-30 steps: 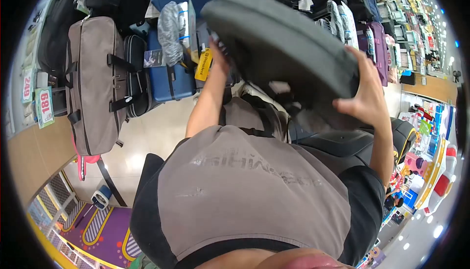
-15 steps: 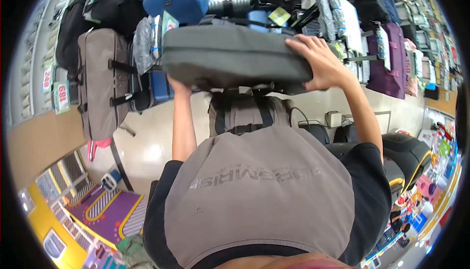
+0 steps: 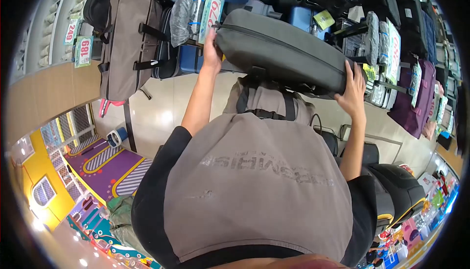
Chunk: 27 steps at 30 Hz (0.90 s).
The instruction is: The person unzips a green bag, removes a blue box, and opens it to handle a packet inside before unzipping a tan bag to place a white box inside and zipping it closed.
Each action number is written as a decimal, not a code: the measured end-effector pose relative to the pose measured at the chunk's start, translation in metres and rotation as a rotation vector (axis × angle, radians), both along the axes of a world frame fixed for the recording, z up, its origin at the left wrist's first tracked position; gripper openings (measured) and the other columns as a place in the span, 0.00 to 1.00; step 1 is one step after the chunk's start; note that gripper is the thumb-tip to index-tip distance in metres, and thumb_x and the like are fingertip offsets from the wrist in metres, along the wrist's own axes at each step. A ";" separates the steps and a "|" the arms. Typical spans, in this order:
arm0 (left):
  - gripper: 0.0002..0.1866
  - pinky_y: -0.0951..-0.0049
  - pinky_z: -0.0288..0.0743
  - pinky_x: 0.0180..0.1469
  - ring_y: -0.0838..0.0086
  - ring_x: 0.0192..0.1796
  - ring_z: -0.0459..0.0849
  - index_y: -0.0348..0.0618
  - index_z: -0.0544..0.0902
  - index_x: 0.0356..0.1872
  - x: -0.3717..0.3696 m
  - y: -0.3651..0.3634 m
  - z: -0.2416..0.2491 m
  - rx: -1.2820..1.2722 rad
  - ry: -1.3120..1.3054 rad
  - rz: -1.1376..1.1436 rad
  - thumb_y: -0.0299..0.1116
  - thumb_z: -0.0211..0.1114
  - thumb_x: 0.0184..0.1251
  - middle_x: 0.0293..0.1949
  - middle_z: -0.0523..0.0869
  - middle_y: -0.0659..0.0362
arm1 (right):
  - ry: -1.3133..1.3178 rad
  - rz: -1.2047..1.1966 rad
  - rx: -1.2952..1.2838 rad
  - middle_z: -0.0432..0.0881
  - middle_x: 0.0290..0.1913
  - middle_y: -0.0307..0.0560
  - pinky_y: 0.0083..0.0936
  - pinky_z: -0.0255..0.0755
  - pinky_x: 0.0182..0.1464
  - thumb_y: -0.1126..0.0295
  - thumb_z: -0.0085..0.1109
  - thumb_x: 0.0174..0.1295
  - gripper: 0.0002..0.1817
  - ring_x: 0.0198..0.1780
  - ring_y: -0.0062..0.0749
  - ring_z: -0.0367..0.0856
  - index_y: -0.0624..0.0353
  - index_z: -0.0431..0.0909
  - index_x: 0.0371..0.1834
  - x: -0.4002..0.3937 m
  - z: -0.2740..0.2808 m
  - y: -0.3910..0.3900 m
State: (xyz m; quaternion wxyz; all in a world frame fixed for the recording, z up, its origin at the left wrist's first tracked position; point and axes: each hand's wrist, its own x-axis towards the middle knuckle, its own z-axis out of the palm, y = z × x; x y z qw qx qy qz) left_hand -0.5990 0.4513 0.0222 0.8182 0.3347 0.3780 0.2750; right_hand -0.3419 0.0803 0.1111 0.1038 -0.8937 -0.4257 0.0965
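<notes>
A dark grey zipped bag (image 3: 284, 48) is held up in front of my chest, its right end lower than its left. My left hand (image 3: 211, 53) grips the left end, fingers pointing up along its side and partly hidden. At the right end, my right hand (image 3: 353, 91) presses the corner with fingers spread over the edge. A strap hangs from the bag's underside. Behind the left end hangs a price card (image 3: 211, 14) reading 629 beside a plastic-wrapped item.
A brown-grey duffel bag (image 3: 131, 46) stands to the left. Blue cases (image 3: 191, 59) and a purple bag (image 3: 414, 97) line the display. Black-and-yellow bags (image 3: 399, 190) stand at my right side. Price cards reading 189 (image 3: 83, 52) hang at the far left.
The grey bag has tilted, its right end dropping. My left hand has moved from beneath the bag to its left end; my right hand has slid down the right end. The view has shifted.
</notes>
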 end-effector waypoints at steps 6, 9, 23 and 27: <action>0.20 0.66 0.79 0.57 0.68 0.51 0.86 0.35 0.77 0.57 -0.005 -0.004 0.007 -0.124 -0.088 -0.051 0.34 0.68 0.69 0.50 0.86 0.55 | 0.034 -0.216 0.283 0.62 0.76 0.60 0.49 0.45 0.77 0.56 0.71 0.55 0.48 0.79 0.53 0.54 0.59 0.58 0.77 -0.077 -0.021 0.047; 0.18 0.66 0.79 0.59 0.68 0.52 0.86 0.36 0.79 0.56 -0.021 -0.028 0.030 -0.226 -0.157 -0.042 0.26 0.68 0.67 0.51 0.86 0.55 | 0.086 -0.098 0.413 0.65 0.74 0.59 0.46 0.51 0.76 0.57 0.68 0.58 0.41 0.77 0.52 0.60 0.61 0.65 0.73 -0.111 -0.008 0.116; 0.14 0.75 0.80 0.48 0.78 0.41 0.86 0.34 0.86 0.45 -0.106 -0.027 0.028 0.268 0.132 -0.152 0.19 0.73 0.56 0.40 0.89 0.59 | 0.134 0.441 0.635 0.81 0.40 0.49 0.36 0.68 0.48 0.64 0.72 0.52 0.20 0.45 0.44 0.77 0.61 0.80 0.46 -0.192 -0.003 0.276; 0.16 0.73 0.80 0.49 0.77 0.46 0.83 0.35 0.81 0.49 -0.115 -0.024 0.025 0.297 0.161 -0.215 0.16 0.67 0.59 0.45 0.86 0.58 | 0.197 0.391 0.461 0.78 0.36 0.50 0.36 0.69 0.44 0.63 0.72 0.52 0.23 0.40 0.47 0.79 0.64 0.78 0.47 -0.247 0.006 0.279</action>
